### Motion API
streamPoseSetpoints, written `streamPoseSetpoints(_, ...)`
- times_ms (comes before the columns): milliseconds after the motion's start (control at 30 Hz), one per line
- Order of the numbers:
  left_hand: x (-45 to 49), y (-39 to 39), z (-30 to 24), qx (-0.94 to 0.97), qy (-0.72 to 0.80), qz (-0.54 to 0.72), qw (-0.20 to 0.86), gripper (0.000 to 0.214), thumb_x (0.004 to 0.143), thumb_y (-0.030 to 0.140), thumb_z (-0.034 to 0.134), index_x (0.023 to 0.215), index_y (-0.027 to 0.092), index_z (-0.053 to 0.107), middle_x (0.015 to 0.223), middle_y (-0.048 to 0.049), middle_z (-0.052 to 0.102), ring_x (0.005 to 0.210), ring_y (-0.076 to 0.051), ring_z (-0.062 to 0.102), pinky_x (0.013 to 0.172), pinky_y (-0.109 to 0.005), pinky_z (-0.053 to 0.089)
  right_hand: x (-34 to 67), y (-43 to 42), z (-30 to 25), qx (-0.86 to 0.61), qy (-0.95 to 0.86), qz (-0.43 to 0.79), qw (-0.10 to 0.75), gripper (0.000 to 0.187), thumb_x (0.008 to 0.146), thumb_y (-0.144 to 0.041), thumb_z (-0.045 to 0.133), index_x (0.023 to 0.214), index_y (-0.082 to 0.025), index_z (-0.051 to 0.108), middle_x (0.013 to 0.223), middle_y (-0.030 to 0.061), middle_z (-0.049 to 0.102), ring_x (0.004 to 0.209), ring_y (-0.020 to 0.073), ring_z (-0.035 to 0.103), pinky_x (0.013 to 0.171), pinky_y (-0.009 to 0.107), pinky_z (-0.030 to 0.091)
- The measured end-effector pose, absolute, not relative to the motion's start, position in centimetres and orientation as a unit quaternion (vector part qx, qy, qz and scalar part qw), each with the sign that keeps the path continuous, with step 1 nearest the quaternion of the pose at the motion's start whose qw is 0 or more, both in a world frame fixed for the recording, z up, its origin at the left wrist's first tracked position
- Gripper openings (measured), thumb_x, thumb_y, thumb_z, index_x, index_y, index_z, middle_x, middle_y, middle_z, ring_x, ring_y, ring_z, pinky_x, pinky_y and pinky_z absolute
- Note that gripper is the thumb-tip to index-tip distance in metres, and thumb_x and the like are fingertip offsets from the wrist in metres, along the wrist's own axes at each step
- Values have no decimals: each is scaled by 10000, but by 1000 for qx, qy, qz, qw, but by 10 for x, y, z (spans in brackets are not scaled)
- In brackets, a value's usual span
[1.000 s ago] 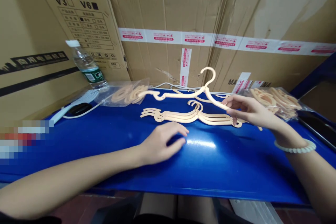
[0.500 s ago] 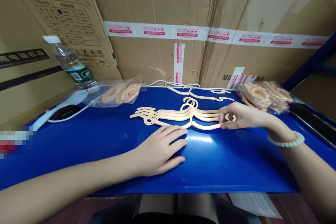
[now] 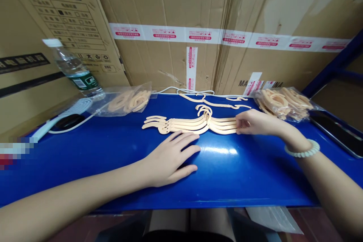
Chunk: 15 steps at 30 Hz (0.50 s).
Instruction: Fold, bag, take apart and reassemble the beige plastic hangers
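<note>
Several beige folding hangers (image 3: 187, 123) lie stacked side by side on the blue table, their hooks bunched at the middle and pointing away from me. My right hand (image 3: 253, 122) is closed around their right ends, which its fingers hide. Spread out on the table just in front of the stack is my left hand (image 3: 174, 159), palm down, holding nothing. Its fingertips are close to the nearest hanger; I cannot tell if they touch it. Behind the stack lies another beige hanger (image 3: 217, 103), opened out, with a hooked piece beside it.
Clear bags of beige hanger parts lie at the left (image 3: 133, 102) and right (image 3: 283, 102). A water bottle (image 3: 76, 72) leans at the left, near a white cable and a black oval object (image 3: 70, 121). A phone (image 3: 337, 132) lies far right. Cardboard boxes (image 3: 170, 64) line the back.
The nearest hanger has moved back against the others, closing the gap in the stack. My right hand moved slightly away from me with it; my left hand stays spread.
</note>
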<state>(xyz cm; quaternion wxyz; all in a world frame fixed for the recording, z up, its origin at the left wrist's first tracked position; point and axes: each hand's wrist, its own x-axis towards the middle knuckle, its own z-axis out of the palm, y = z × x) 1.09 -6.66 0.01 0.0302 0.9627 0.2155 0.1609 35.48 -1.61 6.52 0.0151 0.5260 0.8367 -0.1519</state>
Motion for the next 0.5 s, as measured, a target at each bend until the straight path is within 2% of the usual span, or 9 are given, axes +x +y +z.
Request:
streamPoseSetpoints(200, 10, -63, -1, 961, 228, 154, 33, 413, 1015, 446, 482, 1318, 184, 583, 1521, -167, 492, 1427, -341, 436, 1164, -548, 360, 356, -12, 66, 558, 821, -122, 25, 166, 782, -346, 654, 716, -202, 604, 679, 25, 671, 608, 190, 617, 555, 281, 399)
streamPoseSetpoints(500, 8, -58, -3, 957, 252, 138, 48, 435, 1022, 464, 466, 1366, 213, 556, 1569, -158, 440, 1481, -340, 367, 1187, -563, 329, 357, -11, 62, 573, 814, -86, 36, 142, 808, -311, 643, 729, -209, 583, 709, 29, 678, 641, 196, 627, 563, 277, 385)
